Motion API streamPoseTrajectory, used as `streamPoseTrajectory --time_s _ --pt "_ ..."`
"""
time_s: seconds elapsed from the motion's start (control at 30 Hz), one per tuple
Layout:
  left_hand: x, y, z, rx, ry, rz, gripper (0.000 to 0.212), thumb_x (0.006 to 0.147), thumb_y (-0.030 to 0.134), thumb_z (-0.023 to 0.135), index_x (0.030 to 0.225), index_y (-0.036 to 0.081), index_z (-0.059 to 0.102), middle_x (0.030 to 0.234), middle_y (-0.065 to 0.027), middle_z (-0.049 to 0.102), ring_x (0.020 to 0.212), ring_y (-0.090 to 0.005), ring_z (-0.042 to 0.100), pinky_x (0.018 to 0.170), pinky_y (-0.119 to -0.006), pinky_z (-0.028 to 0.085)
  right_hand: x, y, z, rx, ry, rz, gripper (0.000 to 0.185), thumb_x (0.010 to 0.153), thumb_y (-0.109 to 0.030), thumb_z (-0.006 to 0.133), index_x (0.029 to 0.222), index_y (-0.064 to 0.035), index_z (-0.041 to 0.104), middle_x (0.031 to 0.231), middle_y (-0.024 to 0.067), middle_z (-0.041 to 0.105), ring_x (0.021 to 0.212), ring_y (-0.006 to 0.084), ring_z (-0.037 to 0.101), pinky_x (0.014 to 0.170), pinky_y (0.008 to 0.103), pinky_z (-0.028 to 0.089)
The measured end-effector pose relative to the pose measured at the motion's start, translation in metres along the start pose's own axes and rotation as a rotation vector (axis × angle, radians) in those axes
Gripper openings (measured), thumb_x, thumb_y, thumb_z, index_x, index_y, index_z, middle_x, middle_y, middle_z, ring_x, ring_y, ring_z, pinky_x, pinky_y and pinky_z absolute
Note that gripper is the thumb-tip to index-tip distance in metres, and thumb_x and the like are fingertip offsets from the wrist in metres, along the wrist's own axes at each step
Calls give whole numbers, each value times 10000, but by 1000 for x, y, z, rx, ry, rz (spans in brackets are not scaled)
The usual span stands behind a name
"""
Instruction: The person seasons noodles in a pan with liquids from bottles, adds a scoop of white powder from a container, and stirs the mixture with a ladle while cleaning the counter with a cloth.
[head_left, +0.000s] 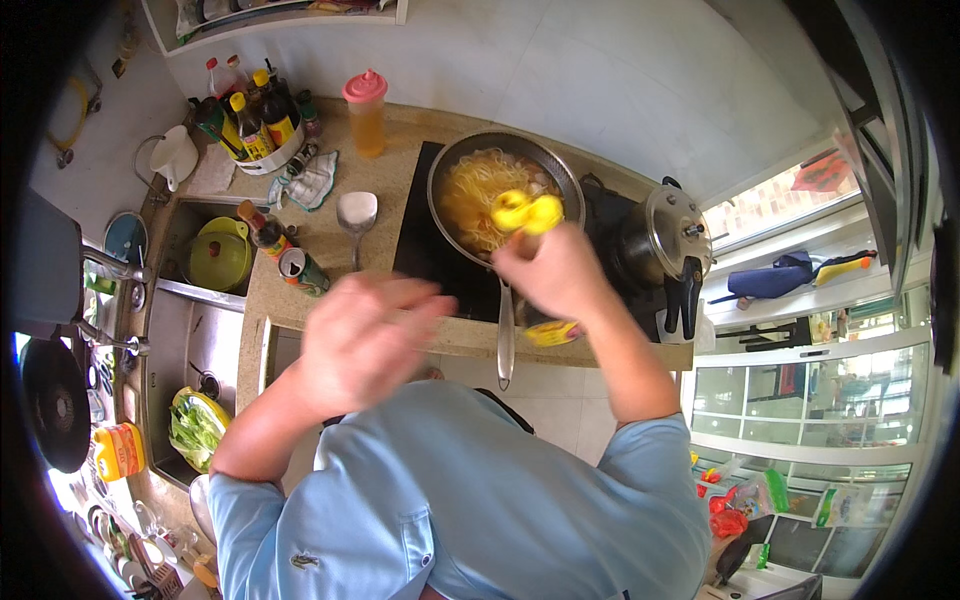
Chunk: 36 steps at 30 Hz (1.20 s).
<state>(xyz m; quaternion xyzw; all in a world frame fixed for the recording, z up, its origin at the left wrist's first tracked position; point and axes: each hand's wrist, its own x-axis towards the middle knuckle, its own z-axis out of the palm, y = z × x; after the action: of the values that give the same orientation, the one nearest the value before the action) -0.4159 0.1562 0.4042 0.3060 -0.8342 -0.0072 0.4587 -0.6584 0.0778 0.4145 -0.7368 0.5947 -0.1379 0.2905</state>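
My right hand (555, 266) is over the near right rim of a frying pan (436, 214), shut on a yellow packet (527, 212) that is blurred by motion. Noodles in an orange-brown broth (480, 187) fill the pan, which sits on a black cooktop (414, 240). The pan's steel handle (506, 337) points towards me, past the counter edge. My left hand (371, 337), also blurred, hovers in front of the counter left of the handle, and I see nothing in it. Another yellow packet (553, 332) lies at the counter edge, below my right wrist.
A pressure cooker (667, 232) stands right of the pan. To the left are a steel spatula (356, 214), a can (300, 270), a sauce bottle (262, 229), a cloth (307, 180) and a pink-lidded container (366, 120). The sink (169, 337) holds leafy greens (195, 431).
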Motion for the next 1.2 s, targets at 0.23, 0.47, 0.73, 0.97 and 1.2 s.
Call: streamPoseTrajectory --time_s 0.23,0.47,0.73,0.97,1.2 --pt "28 8 -12 385 -171 154 378 667 128 702 1031 27 722 1212 -99 653 1144 -337 600 940 -523 435 -21 -36 71 85 -119 -424 233 801 -231 655 935 -44 617 720 121 675 700 348 670 645 438 534" --pt "-19 -9 -27 230 1 -144 437 804 142 732 1200 -3 616 1133 -134 677 1028 -312 655 901 -480 458 -13 -67 100 414 -43 -523 247 763 -162 721 961 -44 632 677 104 655 647 317 667 599 396 527" --pt "-47 -88 -72 64 171 -371 493 920 222 651 1334 -5 511 1294 -189 592 1143 -352 581 959 -450 443 94 -115 144 502 235 -515 256 813 -245 766 828 -24 636 661 125 662 630 301 683 595 374 526" --pt "-150 -213 -128 -138 592 -841 234 966 163 602 1107 -23 622 1055 -124 651 967 -195 610 864 -303 466 284 -138 210 327 369 -348 353 824 -335 756 716 -19 643 651 116 668 652 304 670 632 405 502" --pt "-214 -298 -129 -141 603 -1131 172 938 131 643 1048 1 668 909 -65 687 855 -133 640 746 -268 499 419 -126 275 152 545 -75 389 787 -403 768 819 -26 676 807 141 719 769 328 698 703 431 525"
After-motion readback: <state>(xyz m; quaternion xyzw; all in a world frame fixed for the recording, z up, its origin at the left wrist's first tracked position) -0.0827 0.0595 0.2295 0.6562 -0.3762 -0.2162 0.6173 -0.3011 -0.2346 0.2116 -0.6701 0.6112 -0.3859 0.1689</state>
